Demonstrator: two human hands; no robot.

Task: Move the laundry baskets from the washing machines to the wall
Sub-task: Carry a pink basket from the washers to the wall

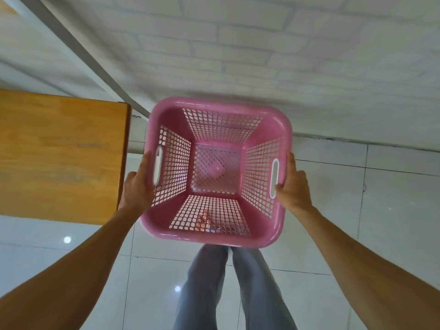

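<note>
An empty pink laundry basket (269, 222) with lattice sides and white handle slots is seen from above in the middle of the head view. My left hand (137, 186) grips its left side by the handle slot. On the opposite side my right hand (291, 184) grips the right handle. The basket's far rim is close to the white brick-pattern wall (262, 44). Whether the basket rests on the floor or is held above it I cannot tell.
A wooden table top (59, 151) stands at the left, its corner beside the basket's left rim. Glossy white floor tiles (381, 210) spread to the right and below. My legs in grey trousers (214, 282) are just behind the basket.
</note>
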